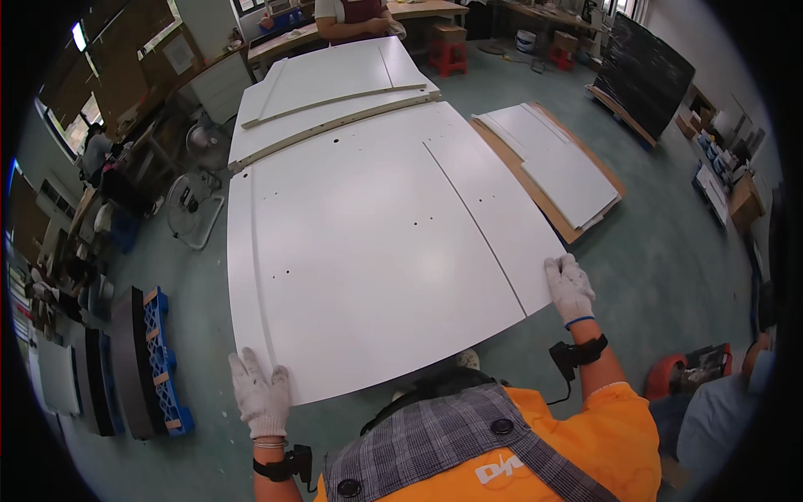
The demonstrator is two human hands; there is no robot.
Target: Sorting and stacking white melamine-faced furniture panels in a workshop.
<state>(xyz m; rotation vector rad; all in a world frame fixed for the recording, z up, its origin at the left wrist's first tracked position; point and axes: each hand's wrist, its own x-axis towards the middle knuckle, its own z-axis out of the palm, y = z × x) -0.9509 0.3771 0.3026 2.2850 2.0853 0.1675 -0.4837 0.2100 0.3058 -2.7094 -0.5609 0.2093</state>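
A large white panel [360, 251] with small drilled holes and a long dark groove lies flat in front of me. My left hand [263, 400], in a white knit glove, grips its near left corner, the thumb toward the top face and the other fingers along the side edge. At the near right corner, my right hand [570, 290], gloved the same way, has its fingers closed over the edge. Whatever is under the panel is hidden. Directly beyond it lie further white boards [335, 79], with a narrow strip [335, 106] across them.
More white boards [556, 159] rest on a brown sheet to the right. Floor fans [191, 205] stand at left, near a blue pallet [159, 360]. A person [355, 21] stands behind the far boards. Another person's sleeve [719, 418] shows at lower right, beside a red-and-black object [690, 368].
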